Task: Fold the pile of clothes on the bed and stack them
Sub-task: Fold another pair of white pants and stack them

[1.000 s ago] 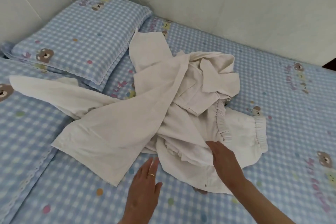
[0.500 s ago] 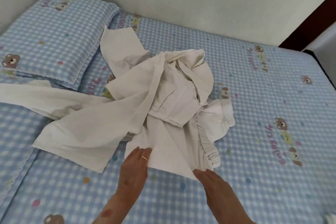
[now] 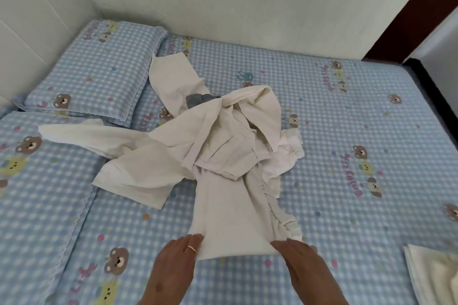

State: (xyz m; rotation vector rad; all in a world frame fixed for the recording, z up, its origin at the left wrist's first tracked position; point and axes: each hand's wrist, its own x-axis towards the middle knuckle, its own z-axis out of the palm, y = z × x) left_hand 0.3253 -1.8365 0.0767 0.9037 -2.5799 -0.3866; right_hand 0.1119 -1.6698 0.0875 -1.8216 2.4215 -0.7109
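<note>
A tangled pile of cream-white clothes (image 3: 218, 131) lies in the middle of the bed (image 3: 347, 131). One garment with an elastic waistband (image 3: 230, 210) stretches out of the pile toward me. My left hand (image 3: 177, 257), wearing a ring, grips its near left corner. My right hand (image 3: 297, 259) grips its near right corner by the gathered waistband. A small grey-blue piece (image 3: 198, 100) peeks from under the far side of the pile. Long white sleeves or legs spread left and to the back.
A checked blue pillow (image 3: 99, 69) lies at the back left against the wall. A folded white cloth (image 3: 436, 272) sits at the near right edge of the bed. The wall runs along the far side; a dark bed edge shows at right.
Both hands have pulled the garment toward me, drawing it out of the pile. The view has pulled back, revealing the folded cloth at right and a grey-blue piece in the pile.
</note>
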